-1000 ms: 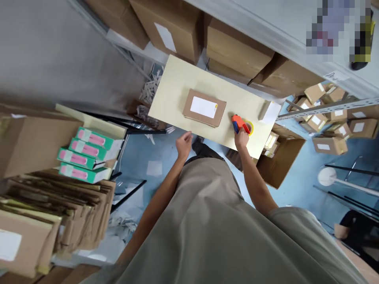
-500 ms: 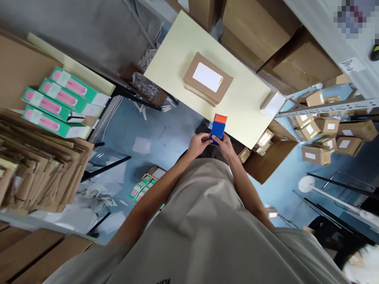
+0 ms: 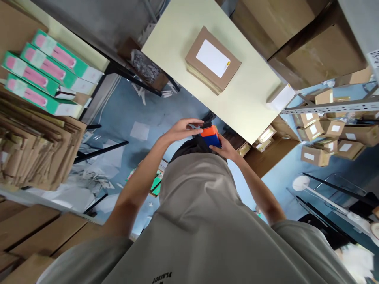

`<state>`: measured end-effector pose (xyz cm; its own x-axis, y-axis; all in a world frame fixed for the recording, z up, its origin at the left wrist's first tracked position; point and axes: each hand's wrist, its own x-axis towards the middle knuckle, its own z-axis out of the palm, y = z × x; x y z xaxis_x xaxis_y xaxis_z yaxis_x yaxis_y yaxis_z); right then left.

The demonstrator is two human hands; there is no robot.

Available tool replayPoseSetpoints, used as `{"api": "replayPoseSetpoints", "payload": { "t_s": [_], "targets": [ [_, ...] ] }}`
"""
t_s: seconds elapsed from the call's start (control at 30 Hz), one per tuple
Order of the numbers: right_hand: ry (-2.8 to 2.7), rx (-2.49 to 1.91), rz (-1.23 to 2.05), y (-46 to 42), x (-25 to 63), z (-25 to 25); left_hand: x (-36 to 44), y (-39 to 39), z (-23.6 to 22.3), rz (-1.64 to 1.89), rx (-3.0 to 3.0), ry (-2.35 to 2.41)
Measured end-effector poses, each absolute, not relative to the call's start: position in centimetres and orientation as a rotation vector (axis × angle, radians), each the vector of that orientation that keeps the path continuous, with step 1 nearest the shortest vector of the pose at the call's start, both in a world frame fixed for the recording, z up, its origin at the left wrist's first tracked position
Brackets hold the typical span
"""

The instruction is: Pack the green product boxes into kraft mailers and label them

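Note:
An orange and blue tape dispenser (image 3: 210, 136) is held in front of my body, off the pale yellow table (image 3: 245, 106). My right hand (image 3: 224, 148) grips it from below. My left hand (image 3: 182, 128) reaches over its top, fingers curled onto it. A brown cardboard parcel (image 3: 213, 60) with a white label lies on the table beyond both hands, untouched. A small white-faced box (image 3: 281, 97) sits at the table's right edge.
Large cardboard boxes (image 3: 314, 51) stand behind the table. Green and pink boxes (image 3: 44, 75) and flattened cartons (image 3: 35, 150) fill the left. Small labelled boxes (image 3: 322, 134) sit on a rack at right. Paper scraps litter the blue floor (image 3: 142, 118).
My right hand lifted the tape dispenser off the table and drew it toward my body. My left hand came up and joined it. The view tilted, so the table sits higher in frame.

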<state>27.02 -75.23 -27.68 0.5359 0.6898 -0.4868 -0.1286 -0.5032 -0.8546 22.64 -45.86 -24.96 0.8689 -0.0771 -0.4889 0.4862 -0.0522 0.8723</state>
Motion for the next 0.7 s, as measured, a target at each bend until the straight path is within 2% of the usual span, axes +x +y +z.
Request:
{"api": "replayPoseSetpoints", "payload": {
  "t_s": [0.13, 0.53, 0.7],
  "targets": [
    [-0.495, -1.891, 1.089, -76.1, 27.8, -27.0, 23.6, -46.6, -24.2, -0.492, 1.574, 0.301],
    [-0.575, -2.066, 1.109, -76.7, 29.6, -26.0, 24.2, -48.9, -28.2, -0.353, 1.634, 0.369],
    [-0.754, -2.285, 1.175, -77.7, 30.7, -25.8, 23.6, -49.9, -29.7, -0.294, 1.666, 0.428]
  ]
}}
